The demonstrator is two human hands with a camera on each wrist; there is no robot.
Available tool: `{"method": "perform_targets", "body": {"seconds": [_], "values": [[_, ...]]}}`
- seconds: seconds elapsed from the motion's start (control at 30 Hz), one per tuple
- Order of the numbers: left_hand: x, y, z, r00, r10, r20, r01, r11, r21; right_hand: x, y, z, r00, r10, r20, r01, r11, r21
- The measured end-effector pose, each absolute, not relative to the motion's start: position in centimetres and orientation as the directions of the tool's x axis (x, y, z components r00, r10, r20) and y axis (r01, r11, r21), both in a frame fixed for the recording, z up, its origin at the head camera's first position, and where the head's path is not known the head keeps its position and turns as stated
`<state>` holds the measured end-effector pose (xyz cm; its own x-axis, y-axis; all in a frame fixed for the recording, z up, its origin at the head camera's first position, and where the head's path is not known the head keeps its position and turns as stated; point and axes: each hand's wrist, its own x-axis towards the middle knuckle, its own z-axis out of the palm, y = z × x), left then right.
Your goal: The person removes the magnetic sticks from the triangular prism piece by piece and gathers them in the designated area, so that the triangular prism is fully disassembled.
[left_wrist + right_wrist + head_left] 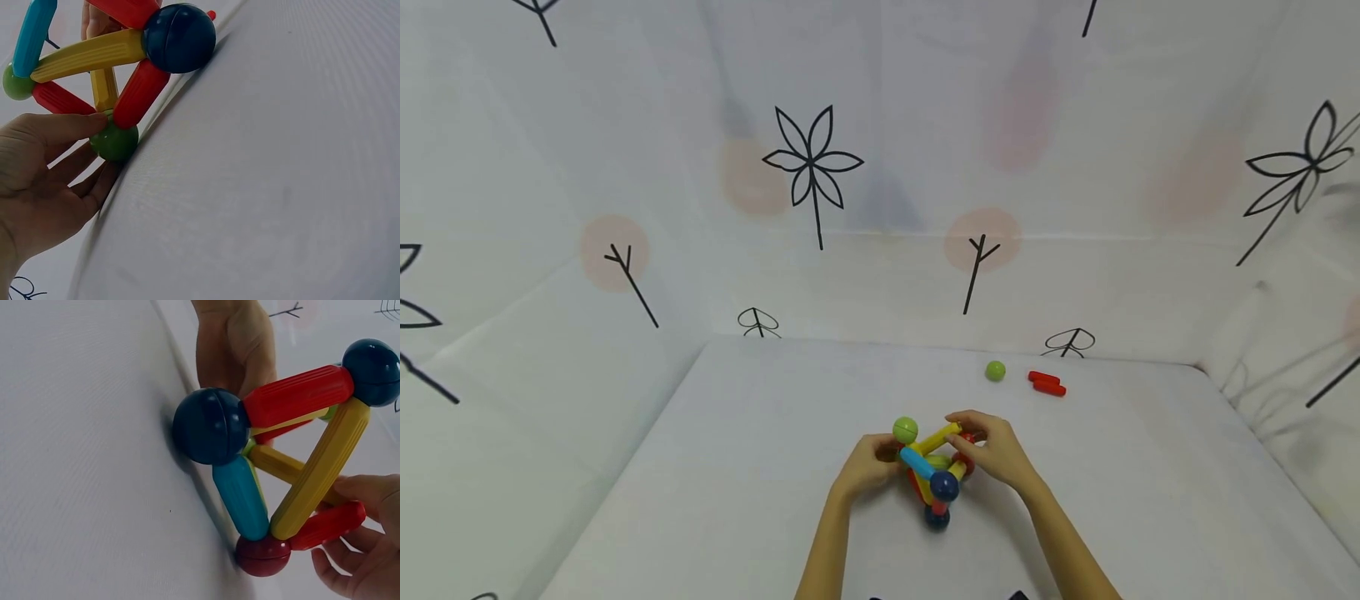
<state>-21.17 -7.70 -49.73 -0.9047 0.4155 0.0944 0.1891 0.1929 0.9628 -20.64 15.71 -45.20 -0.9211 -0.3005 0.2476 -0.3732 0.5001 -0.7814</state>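
A frame of coloured rods and balls [927, 490], apparently a magnetic building set, stands on the table between both hands. My left hand [47, 169] pinches a green ball [114, 142] low on its left side, thumb on top and fingers behind. My right hand [996, 450] holds the free right end of a yellow rod [937, 438] between thumb and fingers. Just below those fingers a red rod [328, 526] sticks up from a red ball [263, 555]. Nearest me are two navy balls, the upper one [943, 486] joined to a blue rod [917, 462]. A light green ball [906, 430] tops the left corner.
Farther back on the white table [760, 433] lie a loose green ball [996, 371] and two red rods [1048, 384], side by side. A white cloth [880, 283] with printed flowers and twigs hangs behind the table and at its sides.
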Motion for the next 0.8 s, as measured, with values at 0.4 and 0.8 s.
{"method": "perform_targets", "body": {"seconds": [0.4, 0.8], "values": [[-20.8, -7.2, -49.2, -0.925, 0.366, 0.097, 0.202, 0.259, 0.945, -21.2, 15.3, -45.0, -0.924, -0.297, 0.239, -0.36, 0.476, -0.802], [-20.5, -7.1, -48.6, -0.932, 0.341, 0.125, 0.229, 0.284, 0.931, -21.1, 15.3, -44.9, -0.942, -0.278, 0.189, -0.306, 0.472, -0.827]]}}
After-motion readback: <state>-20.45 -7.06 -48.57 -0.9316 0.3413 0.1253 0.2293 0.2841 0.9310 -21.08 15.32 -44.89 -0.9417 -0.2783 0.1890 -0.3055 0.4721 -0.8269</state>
